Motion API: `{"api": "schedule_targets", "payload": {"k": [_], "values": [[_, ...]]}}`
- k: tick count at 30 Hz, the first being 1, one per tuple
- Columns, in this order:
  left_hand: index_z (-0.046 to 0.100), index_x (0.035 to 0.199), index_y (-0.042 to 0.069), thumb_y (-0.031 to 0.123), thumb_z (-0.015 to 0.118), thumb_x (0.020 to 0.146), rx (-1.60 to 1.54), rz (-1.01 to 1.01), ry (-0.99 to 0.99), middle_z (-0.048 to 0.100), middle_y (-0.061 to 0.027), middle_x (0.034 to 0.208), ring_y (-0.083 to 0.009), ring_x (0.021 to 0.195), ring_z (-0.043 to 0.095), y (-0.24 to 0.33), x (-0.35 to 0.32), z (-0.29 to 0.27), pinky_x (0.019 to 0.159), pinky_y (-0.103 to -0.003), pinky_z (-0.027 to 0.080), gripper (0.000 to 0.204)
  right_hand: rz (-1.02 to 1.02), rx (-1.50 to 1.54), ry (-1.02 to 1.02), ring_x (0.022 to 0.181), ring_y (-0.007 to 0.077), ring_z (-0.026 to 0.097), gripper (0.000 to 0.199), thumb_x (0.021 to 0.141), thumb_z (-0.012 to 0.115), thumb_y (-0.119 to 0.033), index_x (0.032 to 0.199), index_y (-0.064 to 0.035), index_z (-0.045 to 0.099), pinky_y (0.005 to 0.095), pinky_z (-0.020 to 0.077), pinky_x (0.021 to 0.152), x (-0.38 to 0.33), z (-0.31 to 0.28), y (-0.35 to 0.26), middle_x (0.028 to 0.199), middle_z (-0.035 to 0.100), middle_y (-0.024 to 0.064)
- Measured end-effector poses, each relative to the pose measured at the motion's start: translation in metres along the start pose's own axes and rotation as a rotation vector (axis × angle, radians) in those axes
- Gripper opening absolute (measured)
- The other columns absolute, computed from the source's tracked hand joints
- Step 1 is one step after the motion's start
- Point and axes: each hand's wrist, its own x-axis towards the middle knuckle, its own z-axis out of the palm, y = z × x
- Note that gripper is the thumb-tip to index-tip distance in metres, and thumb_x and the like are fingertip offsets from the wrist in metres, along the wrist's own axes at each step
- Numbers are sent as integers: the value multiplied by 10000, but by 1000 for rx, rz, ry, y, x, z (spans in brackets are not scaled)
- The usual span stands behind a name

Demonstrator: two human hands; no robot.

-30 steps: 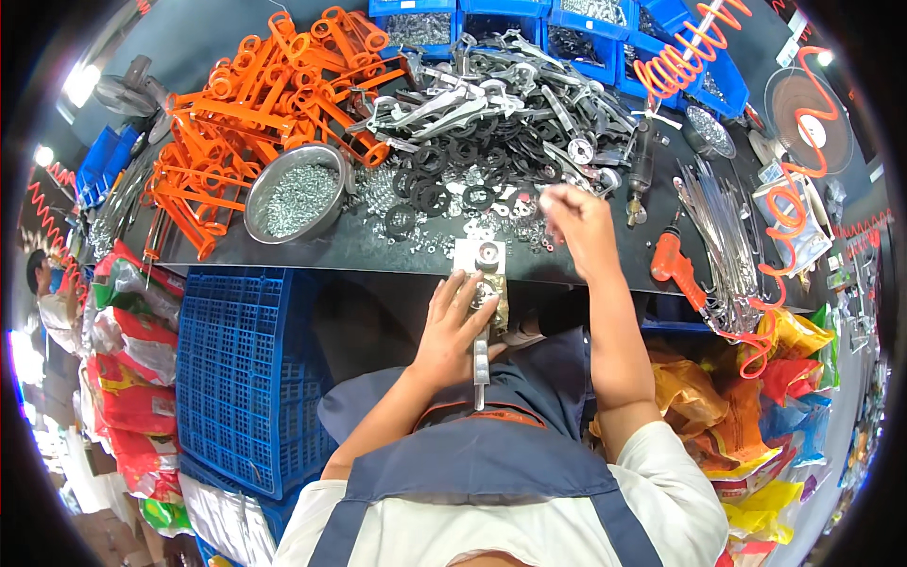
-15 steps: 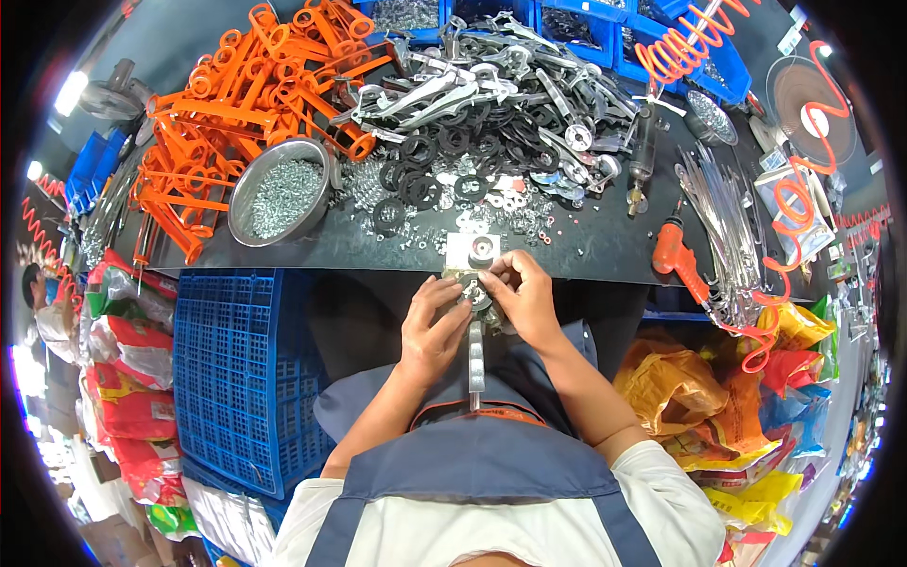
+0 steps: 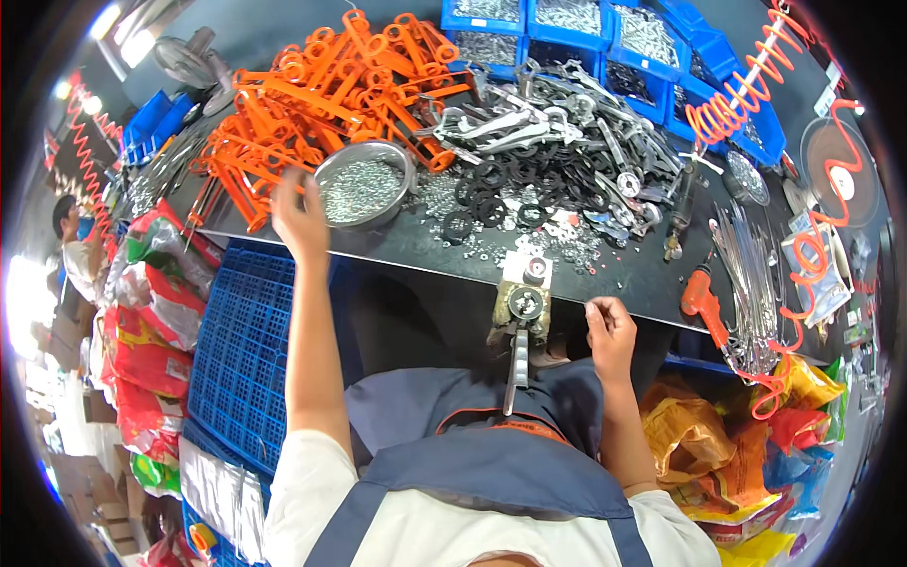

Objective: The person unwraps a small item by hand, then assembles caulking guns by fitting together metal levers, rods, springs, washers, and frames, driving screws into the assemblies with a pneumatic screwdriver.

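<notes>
My left hand [image 3: 300,219] is stretched out over the near edge of the dark workbench [image 3: 624,279], fingers spread loosely on the orange plastic handles [image 3: 312,94] heaped there, just left of the round metal bowl [image 3: 364,184] full of small silvery fasteners. I cannot tell whether the hand has closed on a handle or only touches them. My right hand [image 3: 611,333] is well apart from it, curled into a loose fist below the bench's front edge, just right of the small clamp fixture [image 3: 522,300] mounted on that edge; whether it holds anything I cannot tell. A metal lever [image 3: 518,370] hangs down from the fixture toward my lap.

Beyond the bowl lie black rubber rings [image 3: 496,194] and scattered washers, and behind them a pile of grey metal clamp parts [image 3: 557,123]. Blue bins [image 3: 605,24] line the back. To the right lie an orange-handled tool [image 3: 704,302] and orange coiled hoses [image 3: 732,104]. A blue plastic crate [image 3: 241,350] stands below my left arm, with coloured sacks [image 3: 151,331] beside it.
</notes>
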Motion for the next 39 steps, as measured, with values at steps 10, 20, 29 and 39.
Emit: {"api": "schedule_targets", "payload": {"k": [10, 20, 29, 39], "values": [[654, 900, -26, 334, 562, 882, 327, -694, -180, 677, -219, 846, -320, 754, 676, -285, 48, 31, 630, -412, 532, 372, -16, 60, -225, 677, 34, 478, 115, 874, 641, -93, 839, 15, 622, 193, 388, 602, -23, 12, -8, 766, 551, -8], [405, 1076, 36, 166, 400, 1011, -302, -156, -108, 633, -119, 796, -174, 612, 615, 4, 60, -37, 527, -285, 488, 145, -379, -9, -73, 744, 90, 539, 120, 862, 636, -89, 924, 12, 613, 227, 439, 680, 14, 12, -86, 842, 577, 39], [503, 1248, 12, -32, 527, 897, -792, -36, -475, 631, -130, 984, -207, 856, 647, 203, -94, -3, 763, -312, 528, 354, -539, 389, -152, 595, 90, 595, 325, 1024, 402, -254, 961, 13, 578, 202, 472, 499, 52, 105, -137, 708, 609, 54], [426, 1344, 17, 101, 718, 789, -651, -151, -956, 603, -190, 1184, -311, 1093, 610, 179, -152, 0, 928, -357, 467, 632, -477, 136, -319, 447, 46, 495, 328, 1021, 413, -267, 977, -6, 607, 198, 378, 410, 78, 83, -66, 629, 615, 34]]}}
